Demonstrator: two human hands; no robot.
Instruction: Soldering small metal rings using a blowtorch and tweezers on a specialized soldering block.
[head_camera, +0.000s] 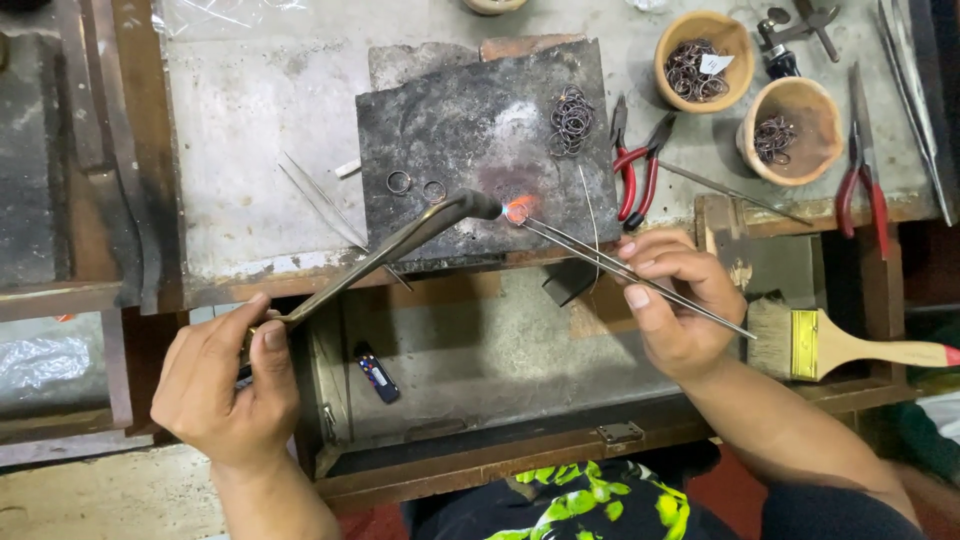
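Plainly, left grip: the left hand (228, 385) was wrapped around the handle of a torch (400, 245), thumb pressed on top; its nozzle pointed right at the glowing spot.
Right grip: the right hand (672, 305) pinched long tweezers (620, 270) between thumb and fingers, tips at a glowing ring (516, 209).
Where the work sat: the ring lay on the near right part of a charred block (470, 130) on the table (250, 110), with two finished rings (415, 186) to the left and a heap of rings (571, 120) further back.
Risk, heat: held too long, the flame might have melted the small ring, or heated the tweezers toward the fingers.
Risk, slip: a nudge of the tips could have pushed the ring off the block's near edge into the open drawer (480, 370).
Risk, neighbours: red pliers (640, 170) and a wire lay just right of the flame.
Hard to tell: the flame itself barely showed; whether the tips gripped the ring or only touched it was unclear.
Cut off: bowls (790, 125) and tools at the far edge ran out of view.
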